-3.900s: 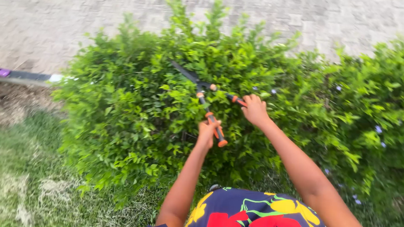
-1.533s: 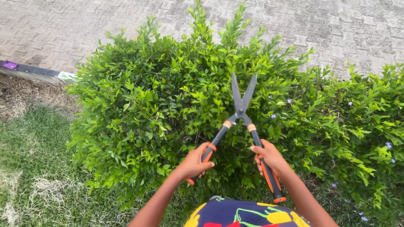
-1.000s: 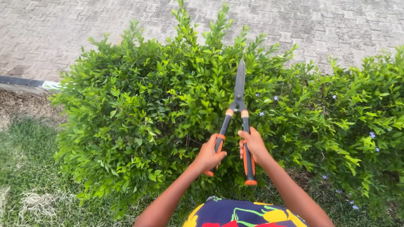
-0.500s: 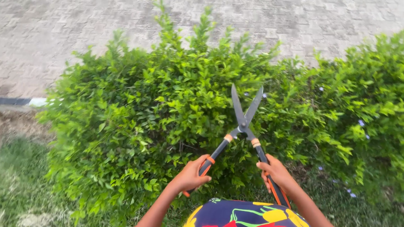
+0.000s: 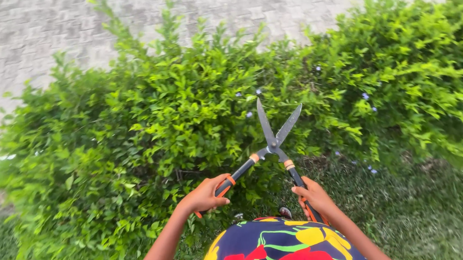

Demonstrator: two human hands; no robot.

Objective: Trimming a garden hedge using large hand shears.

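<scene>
- I see the hedge shears [image 5: 274, 143] held over the near side of the green hedge [image 5: 179, 122], blades spread in a V and pointing away from me into the leaves.
- My left hand [image 5: 204, 195] has its fingers clamped around the left black and orange handle; my right hand [image 5: 312, 195] has its fingers clamped around the right handle, close below the orange collar.
- First risk, in my judgement: the right hand sits high on its handle, nearer to the pivot than the left one. If the handles come together fast, the knuckles could be pinched.
- Second risk: the open blades are partly inside the foliage, so I cannot see any thick stem between them. A hard branch could jam the blades or twist the shears in the grip.
- Third risk: the picture is slightly blurred, and the hedge hides what is behind the blade tips, so a cut may go deeper than wanted and leave a hole in the hedge.
- Small purple flowers [image 5: 365, 96] sit on the hedge to the right of the blades; a careless cut could take them.
- Ground: on the near side of the hedge there is grass [image 5: 427, 219], a soft and uneven footing.
- Beyond the hedge lies grey brick paving [image 5: 63, 21]. The place is outdoors, in daylight.
- My flowered garment [image 5: 283, 249] shows below the shears.
</scene>
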